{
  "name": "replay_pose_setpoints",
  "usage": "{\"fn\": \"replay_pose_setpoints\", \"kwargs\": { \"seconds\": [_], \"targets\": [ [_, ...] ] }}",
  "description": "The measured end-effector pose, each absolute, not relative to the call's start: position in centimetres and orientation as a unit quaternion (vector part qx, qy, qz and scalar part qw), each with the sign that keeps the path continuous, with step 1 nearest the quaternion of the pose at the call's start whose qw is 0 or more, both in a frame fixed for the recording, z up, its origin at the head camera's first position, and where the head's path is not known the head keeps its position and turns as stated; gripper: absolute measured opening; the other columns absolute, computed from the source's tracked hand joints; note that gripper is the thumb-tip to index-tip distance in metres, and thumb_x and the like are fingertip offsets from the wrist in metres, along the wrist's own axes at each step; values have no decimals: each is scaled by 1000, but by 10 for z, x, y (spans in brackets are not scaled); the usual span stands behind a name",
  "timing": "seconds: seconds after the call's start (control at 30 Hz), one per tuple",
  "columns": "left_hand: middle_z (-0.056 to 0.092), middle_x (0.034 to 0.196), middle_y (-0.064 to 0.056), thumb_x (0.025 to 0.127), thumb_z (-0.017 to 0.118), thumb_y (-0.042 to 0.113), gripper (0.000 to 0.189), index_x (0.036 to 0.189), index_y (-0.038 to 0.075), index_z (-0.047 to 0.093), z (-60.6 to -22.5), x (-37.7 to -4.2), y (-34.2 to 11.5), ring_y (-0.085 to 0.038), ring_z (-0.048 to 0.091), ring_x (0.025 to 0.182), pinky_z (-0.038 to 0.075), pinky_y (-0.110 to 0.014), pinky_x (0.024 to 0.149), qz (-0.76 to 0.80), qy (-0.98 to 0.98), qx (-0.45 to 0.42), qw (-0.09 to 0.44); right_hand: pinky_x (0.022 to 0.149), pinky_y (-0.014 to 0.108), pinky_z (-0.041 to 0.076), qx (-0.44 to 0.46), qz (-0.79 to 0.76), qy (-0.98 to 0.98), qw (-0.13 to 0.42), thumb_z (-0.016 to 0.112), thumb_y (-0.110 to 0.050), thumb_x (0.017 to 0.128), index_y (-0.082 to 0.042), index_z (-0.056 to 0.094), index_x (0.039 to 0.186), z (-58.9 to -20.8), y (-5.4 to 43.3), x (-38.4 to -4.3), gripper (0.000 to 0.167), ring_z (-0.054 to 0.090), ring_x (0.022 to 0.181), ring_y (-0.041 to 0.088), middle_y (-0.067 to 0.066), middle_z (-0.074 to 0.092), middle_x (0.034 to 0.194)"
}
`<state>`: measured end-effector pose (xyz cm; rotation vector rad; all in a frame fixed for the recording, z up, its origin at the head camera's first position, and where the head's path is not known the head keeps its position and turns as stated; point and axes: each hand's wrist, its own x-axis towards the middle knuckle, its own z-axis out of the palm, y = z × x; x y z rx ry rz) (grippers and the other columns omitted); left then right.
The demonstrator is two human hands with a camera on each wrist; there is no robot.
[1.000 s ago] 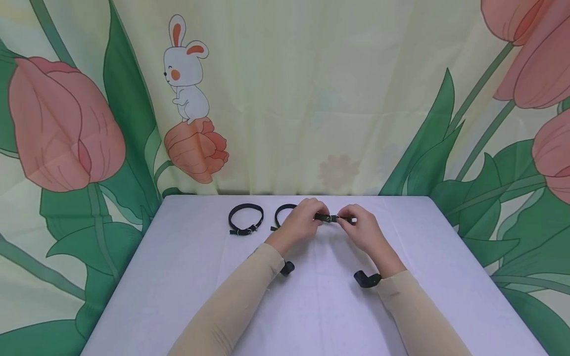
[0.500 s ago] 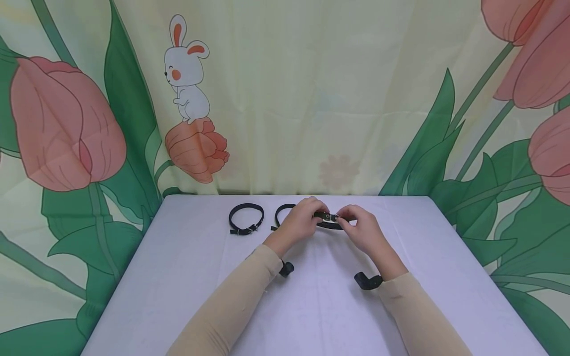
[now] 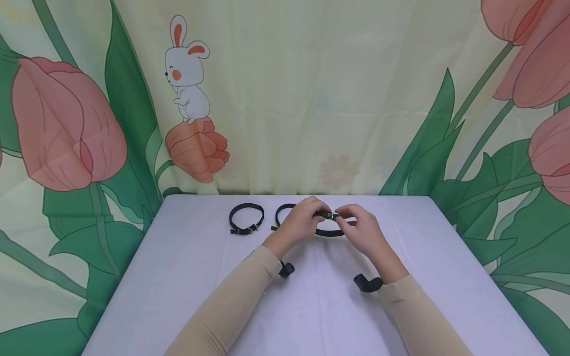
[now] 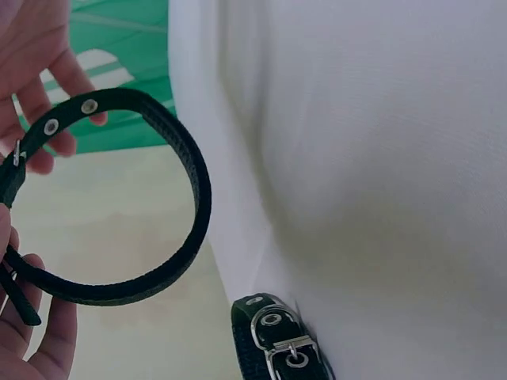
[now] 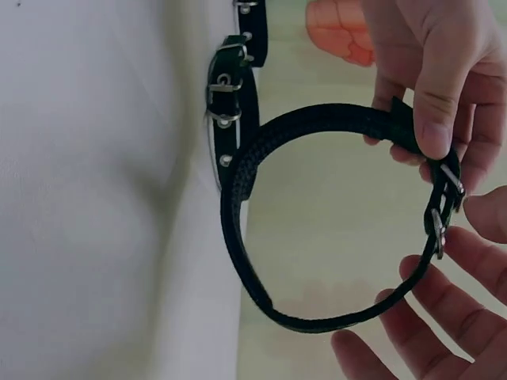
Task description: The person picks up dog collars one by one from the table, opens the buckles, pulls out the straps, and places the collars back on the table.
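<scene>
A black buckled collar point(image 3: 329, 233), looped into a ring with metal eyelets, is held up over the far part of the table between both hands. My left hand point(image 3: 299, 218) pinches it beside the buckle; in the right wrist view its thumb presses on the strap's tail point(image 5: 404, 127). On the buckle's other side, my right hand point(image 3: 364, 225) holds the band by thumb and fingertips, its remaining fingers spread behind the ring. The silver buckle point(image 5: 451, 186) shows between the hands.
Another fastened black collar point(image 3: 247, 232) lies at the table's far left. One more collar point(image 3: 277, 215) lies partly hidden behind my left hand. Beyond the white-covered table point(image 3: 196, 282) hangs a printed curtain point(image 3: 276, 99). Black wrist cameras point(image 3: 367, 283) project below both wrists.
The collar's lower loop has swung down into view between the hands. My right fingers have shifted slightly left along the strap near the buckle. The collars on the table have stayed put.
</scene>
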<state>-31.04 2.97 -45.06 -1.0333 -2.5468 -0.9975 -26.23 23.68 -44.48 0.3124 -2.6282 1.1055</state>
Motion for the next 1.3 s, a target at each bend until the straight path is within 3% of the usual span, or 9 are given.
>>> {"fn": "replay_pose_setpoints", "kwargs": {
  "seconds": [0.2, 0.43, 0.83, 1.3],
  "targets": [
    [73, 119, -1, 101, 74, 8, 21, 122, 14, 72, -448, -308, 31, -17, 67, 113, 56, -31, 101, -332, -868, -351, 112, 93, 58, 62, 122, 374, -906, 154, 80, -13, 95, -8, 74, 122, -444, 231, -259, 28, 72, 109, 31, 13, 75, 117],
    [75, 117, -1, 99, 77, 8, 23, 122, 13, 72, -444, -302, 28, -18, 68, 109, 57, -31, 98, -350, -861, -349, 118, 85, 46, 66, 116, 367, -910, 151, 84, -10, 93, -7, 74, 120, -442, 226, -256, 30, 73, 103, 28, 12, 74, 116],
    [78, 111, -1, 96, 80, 9, 26, 121, 12, 72, -443, -296, 23, -16, 70, 104, 59, -28, 91, -407, -841, -335, 122, 82, 40, 64, 115, 388, -903, 142, 83, -9, 93, -9, 75, 117, -439, 220, -252, 26, 72, 96, 24, 9, 75, 110],
    [76, 108, -4, 92, 86, 11, 29, 118, 9, 73, -442, -293, 17, -14, 72, 95, 60, -25, 86, -474, -819, -304, 112, 86, 40, 61, 97, 420, -896, 110, 79, -12, 97, -14, 74, 115, -439, 214, -250, 19, 71, 100, 23, 7, 75, 106]
  ]
}}
